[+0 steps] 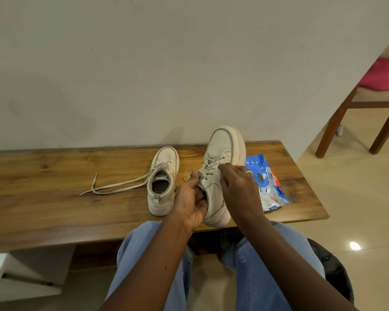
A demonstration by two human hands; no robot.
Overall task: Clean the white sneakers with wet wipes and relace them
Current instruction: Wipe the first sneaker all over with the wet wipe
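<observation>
1. 2 white sneakers: the standing sneaker [164,167] rests on the wooden surface [54,176], its loose lace [121,186] trailing left. The held sneaker [222,153] tilts toe-up, long axis pointing away from the person.
2. The left hand [190,198] grips its heel collar, and the right hand [236,185] is nearer the eyelets, fingers [222,168] pinching its laces [211,164].
3. Smooth upper, thick chunky sole. The crinkly blue wipes pack [267,187] lies just right.

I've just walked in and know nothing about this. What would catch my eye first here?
First, the white sneaker tipped toe-up in the middle, gripped at its collar by the left hand while the right hand has its fingers at the laces. Left of it, a second sneaker stands on the wooden bench, its loose lace trailing off to the left. A blue wipes pack lies on the bench just right of the hands.
</observation>
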